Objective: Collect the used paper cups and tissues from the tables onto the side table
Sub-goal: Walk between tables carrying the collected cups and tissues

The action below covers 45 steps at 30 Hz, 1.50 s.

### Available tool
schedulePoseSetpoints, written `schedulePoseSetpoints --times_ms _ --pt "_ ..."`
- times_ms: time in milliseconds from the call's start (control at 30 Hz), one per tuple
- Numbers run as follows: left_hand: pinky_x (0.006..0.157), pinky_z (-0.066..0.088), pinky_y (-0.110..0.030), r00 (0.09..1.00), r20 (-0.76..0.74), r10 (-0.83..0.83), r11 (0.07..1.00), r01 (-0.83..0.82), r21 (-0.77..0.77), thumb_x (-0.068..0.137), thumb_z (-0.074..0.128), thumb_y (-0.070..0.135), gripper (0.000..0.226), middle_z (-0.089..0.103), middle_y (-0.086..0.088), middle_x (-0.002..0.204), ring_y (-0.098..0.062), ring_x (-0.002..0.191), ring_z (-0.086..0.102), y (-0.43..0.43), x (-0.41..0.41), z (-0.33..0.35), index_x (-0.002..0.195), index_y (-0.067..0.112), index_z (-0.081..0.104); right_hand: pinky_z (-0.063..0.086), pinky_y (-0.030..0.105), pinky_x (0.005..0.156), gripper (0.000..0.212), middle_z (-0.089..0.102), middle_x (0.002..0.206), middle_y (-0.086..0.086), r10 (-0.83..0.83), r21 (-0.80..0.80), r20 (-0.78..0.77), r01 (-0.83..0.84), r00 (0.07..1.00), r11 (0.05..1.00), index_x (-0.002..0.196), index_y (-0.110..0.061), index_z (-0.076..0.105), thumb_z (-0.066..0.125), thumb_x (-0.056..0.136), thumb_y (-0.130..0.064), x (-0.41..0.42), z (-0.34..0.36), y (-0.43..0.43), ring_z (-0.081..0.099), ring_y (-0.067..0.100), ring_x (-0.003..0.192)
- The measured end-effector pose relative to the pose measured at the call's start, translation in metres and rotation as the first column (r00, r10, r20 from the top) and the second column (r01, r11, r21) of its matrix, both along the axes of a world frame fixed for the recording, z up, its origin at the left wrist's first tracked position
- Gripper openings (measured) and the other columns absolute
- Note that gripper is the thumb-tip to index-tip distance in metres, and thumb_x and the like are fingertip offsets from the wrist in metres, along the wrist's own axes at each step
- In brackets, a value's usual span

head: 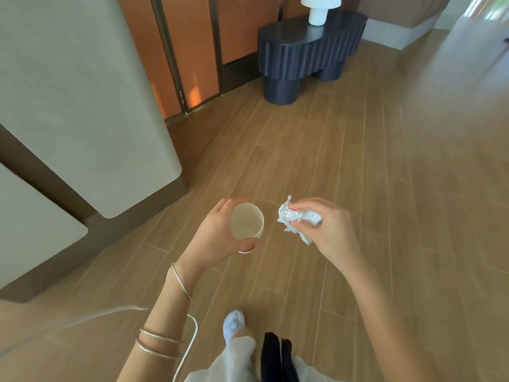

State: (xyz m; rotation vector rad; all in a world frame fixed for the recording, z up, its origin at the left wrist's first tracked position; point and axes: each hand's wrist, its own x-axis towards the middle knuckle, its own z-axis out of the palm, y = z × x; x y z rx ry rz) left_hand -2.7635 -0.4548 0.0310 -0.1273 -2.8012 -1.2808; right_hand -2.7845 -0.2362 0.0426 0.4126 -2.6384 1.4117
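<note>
My left hand [213, 238] grips an upright paper cup [246, 221], its pale inside open to the camera. Beside it, my right hand [327, 230] pinches a crumpled white tissue [294, 219] between thumb and fingers. Both hands are held in front of me above the wooden floor. Far ahead stands a dark blue ribbed side table [308, 48], with a white lamp [319, 9] on its top.
A large beige cushioned seat or cabinet [82, 106] with rounded corners fills the left side. Orange panels [190, 51] line the wall behind it. Wooden floor [358, 161] stretches between me and the side table. My foot [234, 323] and a white cable [190, 340] show below.
</note>
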Motion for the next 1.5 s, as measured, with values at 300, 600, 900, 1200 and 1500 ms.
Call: schedulePoseSetpoints --times_ms 300,600,900,1200,1500 --pt "0.077 0.037 -0.017 0.999 -0.009 -0.05 0.998 0.049 -0.034 0.058 0.085 0.025 0.078 0.046 0.009 0.11 -0.008 0.094 0.047 -0.039 -0.212 -0.005 0.125 0.02 0.047 0.038 0.005 0.071 0.025 0.067 0.096 -0.01 -0.066 0.005 0.003 0.066 0.998 0.998 0.093 -0.02 0.071 0.072 0.073 -0.005 -0.2 -0.006 -0.036 0.057 -0.005 0.09" --pt "0.08 0.037 -0.013 0.992 -0.011 -0.126 0.991 0.125 -0.045 0.056 0.086 0.026 0.082 0.044 0.011 0.114 -0.007 0.098 0.047 -0.072 -0.399 0.009 0.127 0.02 0.045 0.04 0.008 0.066 0.024 0.068 0.09 -0.011 -0.136 -0.039 0.082 0.14 0.987 0.989 0.09 -0.024 0.072 0.074 0.073 -0.008 -0.37 -0.002 -0.081 0.057 -0.002 0.082" --pt "0.084 0.039 -0.016 0.994 0.023 -0.109 0.994 0.11 -0.025 0.058 0.086 0.024 0.081 0.047 0.006 0.118 -0.008 0.1 0.048 -0.077 -0.571 -0.004 0.129 0.017 0.045 0.04 0.009 0.068 0.023 0.068 0.089 -0.013 -0.099 -0.012 0.082 0.1 0.992 0.995 0.091 -0.024 0.072 0.074 0.074 -0.008 -0.543 -0.023 -0.079 0.059 0.0 0.082" --pt "0.084 0.037 -0.015 0.995 -0.047 -0.09 0.996 0.09 -0.012 0.058 0.086 0.024 0.082 0.045 0.008 0.12 -0.006 0.1 0.045 -0.049 -0.788 0.023 0.129 0.018 0.045 0.042 0.008 0.074 0.023 0.067 0.093 -0.013 -0.078 -0.046 0.009 0.079 0.997 0.996 0.091 -0.022 0.071 0.073 0.073 -0.006 -0.769 0.01 -0.052 0.058 -0.003 0.088" --pt "0.085 0.038 -0.019 0.995 -0.033 -0.098 0.995 0.098 -0.019 0.057 0.086 0.027 0.084 0.045 0.009 0.121 -0.006 0.101 0.045 -0.034 -0.954 0.01 0.129 0.019 0.045 0.043 0.007 0.066 0.027 0.067 0.091 -0.01 -0.084 -0.046 0.007 0.084 0.996 0.995 0.09 -0.022 0.071 0.072 0.072 -0.002 -0.931 0.01 -0.035 0.059 -0.001 0.083"
